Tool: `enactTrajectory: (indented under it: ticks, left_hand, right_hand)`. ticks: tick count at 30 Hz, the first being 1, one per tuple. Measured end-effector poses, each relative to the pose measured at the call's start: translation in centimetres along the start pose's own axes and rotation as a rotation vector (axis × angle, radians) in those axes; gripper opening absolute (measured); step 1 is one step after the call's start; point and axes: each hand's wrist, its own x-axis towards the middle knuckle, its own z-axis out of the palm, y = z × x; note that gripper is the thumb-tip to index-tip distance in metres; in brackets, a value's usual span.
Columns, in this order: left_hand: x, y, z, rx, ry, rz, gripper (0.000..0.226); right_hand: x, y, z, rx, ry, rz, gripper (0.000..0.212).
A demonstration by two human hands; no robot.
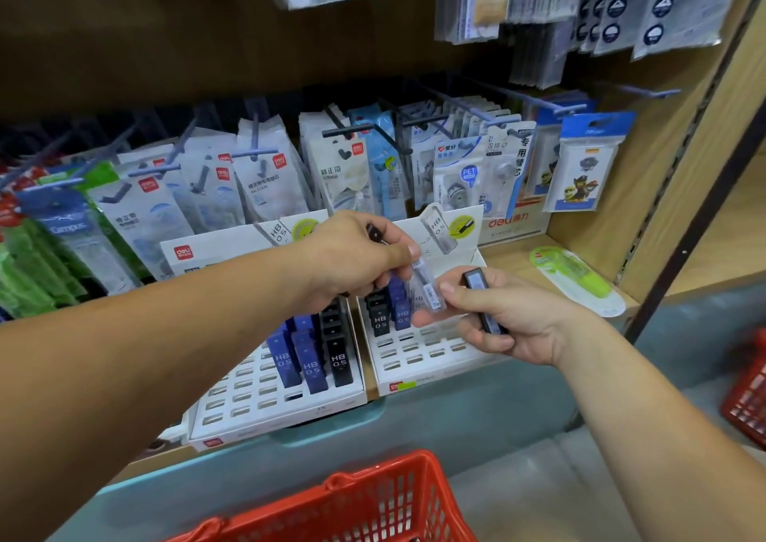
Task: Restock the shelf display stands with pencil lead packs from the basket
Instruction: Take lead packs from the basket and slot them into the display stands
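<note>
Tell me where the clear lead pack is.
In the head view, the clear lead pack is mid-frame, held between the left hand and right hand, above the right display stand.

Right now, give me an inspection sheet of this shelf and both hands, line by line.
Surface: wooden shelf carrying two white display stands, left stand and right stand, both with many empty slots.
Job's things: blue and black HB 0.5 packs stand in both; a clear pack is held over the right stand; red basket below.
Clutter: green packet lying on the shelf at right.
Hands: left hand pinches the clear pack's top; right hand grips a black pack and touches the clear pack's lower end.
Cables: nothing seen.
Surroundings: hanging stationery packs on hooks behind; second red basket at right edge.
</note>
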Motion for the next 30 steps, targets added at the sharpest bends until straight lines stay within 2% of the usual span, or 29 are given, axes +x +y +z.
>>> enactTrajectory:
  ticks: [4,6,12,16,18,22,27,30]
  left_hand:
    - [0.9,0.2,0.8,-0.036,-0.021,-0.012,0.025]
    - [1.2,0.0,1.2,0.054,-0.01,-0.016,0.028]
    - [1.9,-1.1,1.8,0.149,0.027,0.009,0.011]
    - [2.4,-1.7,1.7,0.415,0.059,0.172,0.017]
    - [2.6,-2.1,1.9,0.518,0.053,0.236,0.017]
    - [3.1,-2.4,2.4,0.547,0.069,0.291,0.015]
    - [3.0,-1.8,2.3,0.594,-0.018,0.304,0.013]
    - [2.8,-2.0,2.5,0.659,-0.013,0.311,0.011]
  right_hand:
    - [0.3,0.1,-0.6,0.051,0.036,-0.074,0.01]
    - [0.5,0.3,-0.9,0.017,0.073,-0.09,0.01]
    - [1.0,1.1,-1.7,-0.071,0.199,-0.09,0.004]
    - [1.4,1.2,-2.3,-0.029,0.35,-0.029,0.023]
    - [1.5,0.8,-2.3,0.016,0.346,0.029,0.028]
    - [1.3,0.0,-1.9,0.114,0.289,0.052,0.029]
    - [1.4,0.1,-2.2,0.044,0.318,-0.009,0.037]
    - [1.5,0.1,-2.4,-0.046,0.323,-0.001,0.037]
